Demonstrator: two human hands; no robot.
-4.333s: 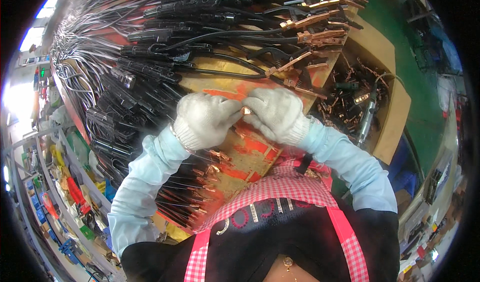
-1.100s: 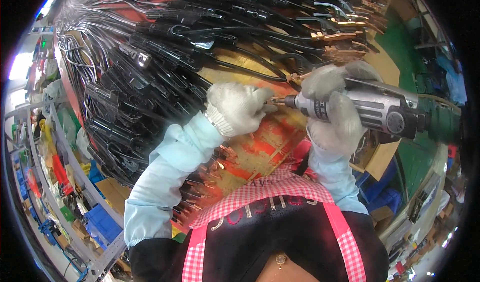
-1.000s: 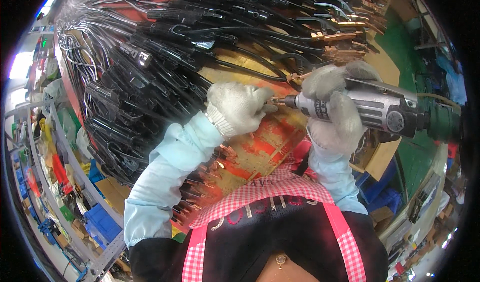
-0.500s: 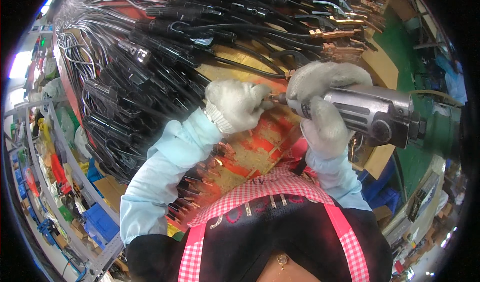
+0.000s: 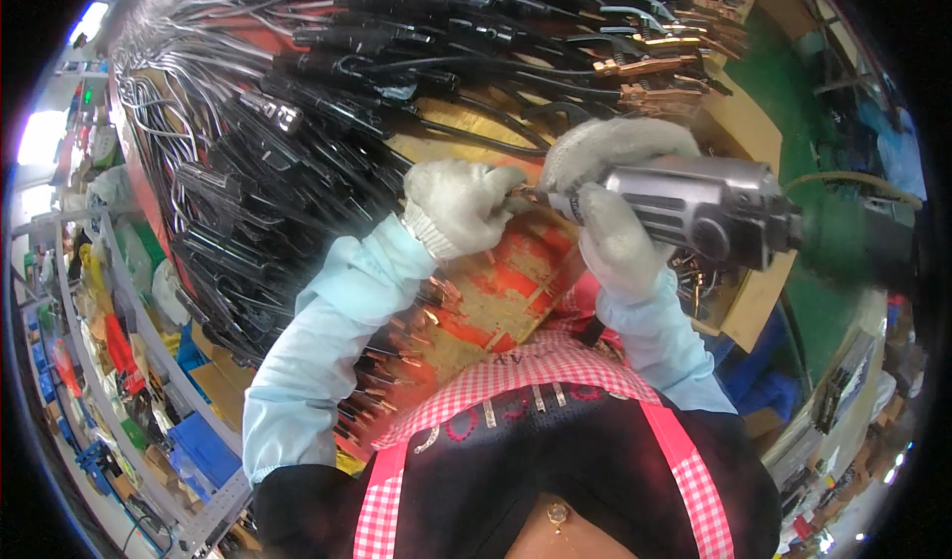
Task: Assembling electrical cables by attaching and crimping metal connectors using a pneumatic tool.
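**Two gloved hands meet at one small piece, with a power tool on the right**

At the far left there is a metal shelf frame (image 5: 164, 366) with mixed goods, and a blue box (image 5: 201, 447) is near its lower part. Next come many grey cables (image 5: 149, 88), which spread in a bundle toward black handles (image 5: 253, 227). These handles lie close together on the surface (image 5: 501, 306), which is painted red and yellow and looks worn. Below the left hand, a row of thin copper-coloured ends (image 5: 431, 316) points to the right.

The left hand (image 5: 456, 207), in a white knitted glove, is over the surface, just right of the handles. Its grip is closed, and the fingertips pinch a small copper-coloured piece (image 5: 521, 191). This piece is mostly hidden, so its shape I cannot tell. It is between the two hands, in front of the nose of the tool; whether they touch is not clear.

The right hand (image 5: 620, 237), also gloved, has its grip wrapped around the front part of a grey power tool (image 5: 699, 210), which lies nearly level. Above it are clamps (image 5: 650, 93) with copper-coloured ends. Farther right, a cardboard box (image 5: 751, 311) stands partly behind the tool, beside the green floor (image 5: 778, 73).
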